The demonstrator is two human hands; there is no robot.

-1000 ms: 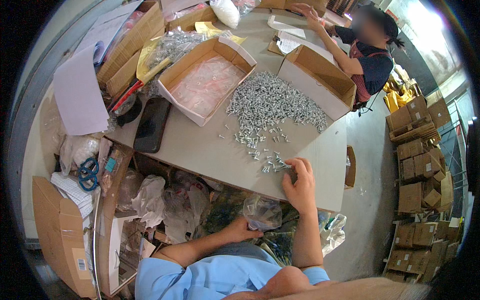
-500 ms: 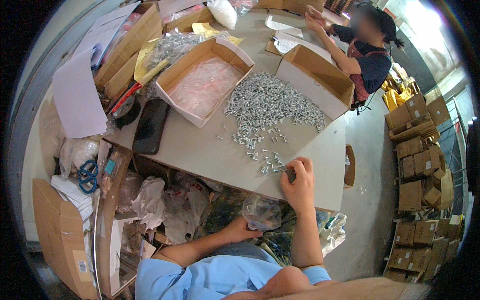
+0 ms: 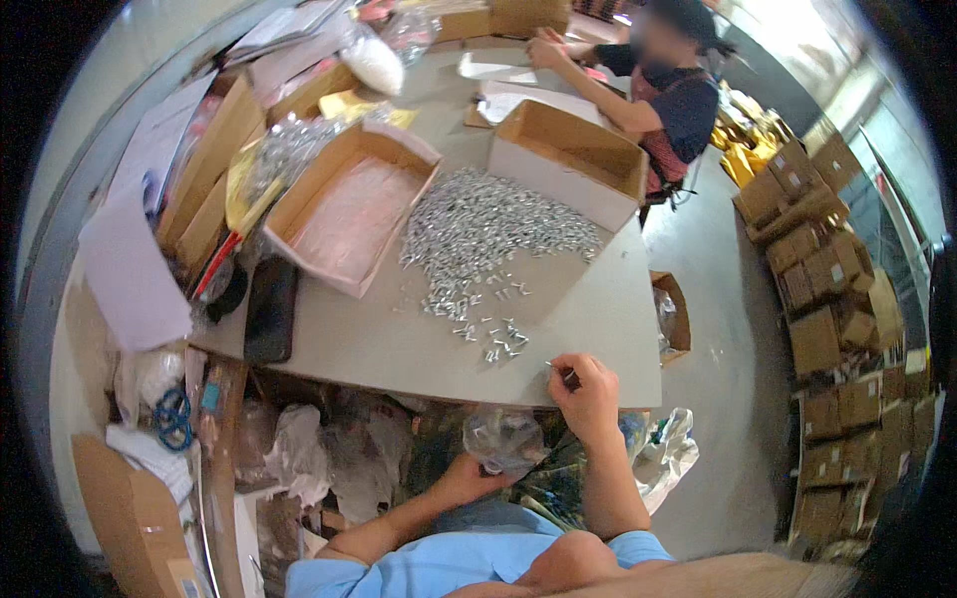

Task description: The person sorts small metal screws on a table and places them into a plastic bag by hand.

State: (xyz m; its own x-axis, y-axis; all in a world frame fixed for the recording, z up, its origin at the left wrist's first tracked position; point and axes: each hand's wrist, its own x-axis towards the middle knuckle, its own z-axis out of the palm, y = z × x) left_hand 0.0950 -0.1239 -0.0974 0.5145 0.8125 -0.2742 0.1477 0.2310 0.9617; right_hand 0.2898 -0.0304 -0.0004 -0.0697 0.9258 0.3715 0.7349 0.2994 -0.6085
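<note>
At the table's front edge, my right hand (image 3: 588, 397) is closed in a pinch, with the tip of a small silver screw (image 3: 549, 364) showing at the fingertips. Below that edge my left hand (image 3: 473, 478) grips a clear plastic bag (image 3: 503, 437), which is held spread; whatever lies in it is too blurred to make out. Ahead of my hands spreads a pile of silver screws (image 3: 488, 224). A few loose screws (image 3: 498, 340) lie between the pile and my right hand.
Left of the pile stands a shallow carton (image 3: 354, 284) of clear bags; behind it, a white-sided open box (image 3: 573, 159). A phone (image 3: 270, 311) lies at the table's left. Across the table a person (image 3: 670, 110) works. Cartons (image 3: 827, 269) are stacked at the right.
The view has turned, shifting the table leftward in the picture. My right hand has drawn back from the loose screws toward the table edge, and a screw tip now shows in its fingers.
</note>
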